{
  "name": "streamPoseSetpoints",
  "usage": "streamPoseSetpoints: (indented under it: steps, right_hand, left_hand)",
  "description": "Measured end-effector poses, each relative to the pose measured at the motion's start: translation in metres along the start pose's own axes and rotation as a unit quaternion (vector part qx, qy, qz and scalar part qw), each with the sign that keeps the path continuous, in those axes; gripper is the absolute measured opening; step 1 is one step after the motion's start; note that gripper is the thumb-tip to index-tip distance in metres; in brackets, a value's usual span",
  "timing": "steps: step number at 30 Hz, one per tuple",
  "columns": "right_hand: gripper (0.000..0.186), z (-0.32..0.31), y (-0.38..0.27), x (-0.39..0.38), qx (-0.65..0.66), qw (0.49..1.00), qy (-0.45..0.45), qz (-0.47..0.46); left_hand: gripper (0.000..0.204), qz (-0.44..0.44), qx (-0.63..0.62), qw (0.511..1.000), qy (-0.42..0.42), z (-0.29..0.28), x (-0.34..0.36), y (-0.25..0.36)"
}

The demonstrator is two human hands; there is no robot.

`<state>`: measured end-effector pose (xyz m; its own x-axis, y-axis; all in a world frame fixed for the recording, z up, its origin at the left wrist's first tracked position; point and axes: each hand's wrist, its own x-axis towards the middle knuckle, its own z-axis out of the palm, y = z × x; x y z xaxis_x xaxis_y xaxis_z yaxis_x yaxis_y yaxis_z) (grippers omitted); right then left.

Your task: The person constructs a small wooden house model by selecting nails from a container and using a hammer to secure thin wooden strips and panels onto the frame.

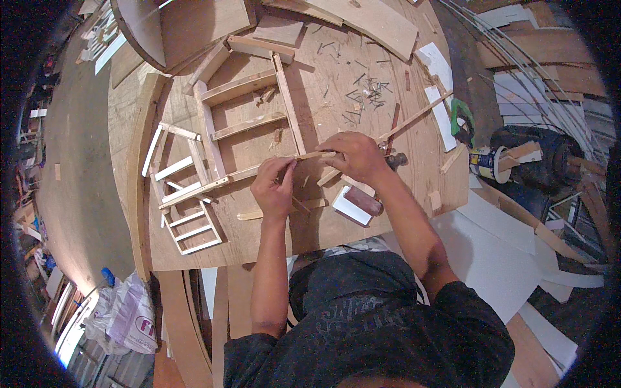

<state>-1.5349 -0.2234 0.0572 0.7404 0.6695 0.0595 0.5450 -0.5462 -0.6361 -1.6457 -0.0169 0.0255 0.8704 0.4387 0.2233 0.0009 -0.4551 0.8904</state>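
Plastic bag (126, 317), white with purple patches, is slumping in crumpled folds at the lower left of the frame, and I am not making out its contents. A long curved board (137, 174) is running along the left edge of the wooden tabletop (242, 242). Beside it, small ladder-like pieces (193, 229) are lying with pale, square-cut rungs.

Left of centre, I am seeing the wooden frame (208, 129), its straight rails and crosspieces forming open compartments. The upper one is holding splintery wood chips (264, 97), the lower one a small brown scrap (278, 136).

At the centre, the left hand (273, 187) is pinching, thumb and fingers together, at the right end of the frame's lower rail. Just to the right, a pale, slender wood strip (315, 155) is spanning the gap between both hands; whether it is one with the rail, I cannot tell. The right hand (357, 157) is closing its fingers over the strip's right end.

Below that hand, a brown block (363, 200) is resting on something flat and white. Thin dark nails (367, 94) are scattering across the grainy wood at upper centre-right. Farther right, a green-handled saw (462, 123) is lying at the table edge, and near it a round bucket (484, 163) is holding flat wood offcuts (519, 154).
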Motion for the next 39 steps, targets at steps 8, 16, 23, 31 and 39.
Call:
streamPoseSetpoints:
  steps: [8,16,23,31,39]
  right_hand:
    - [0.02,0.005,0.005,0.002,-0.042,0.997,0.048,-0.033]
    - [0.015,0.008,0.001,-0.001,-0.005,0.997,0.073,-0.003]
    - [0.019,0.01,0.005,-0.002,-0.013,0.996,0.082,-0.018]
    - [0.018,0.012,0.009,-0.002,0.014,0.997,0.074,-0.008]
    - [0.014,0.006,0.011,0.003,0.002,0.999,0.031,-0.028]
  left_hand:
    - [0.02,-0.032,-0.03,0.999,-0.002,0.001,-0.003,0.002]
    - [0.021,-0.001,-0.019,1.0,-0.001,0.007,0.002,0.002]
    - [0.022,0.01,-0.004,1.0,-0.018,0.012,0.007,0.002]
    - [0.022,0.027,-0.008,1.0,-0.014,0.007,0.01,0.002]
    - [0.024,-0.003,-0.014,0.999,-0.053,0.006,0.013,0.008]
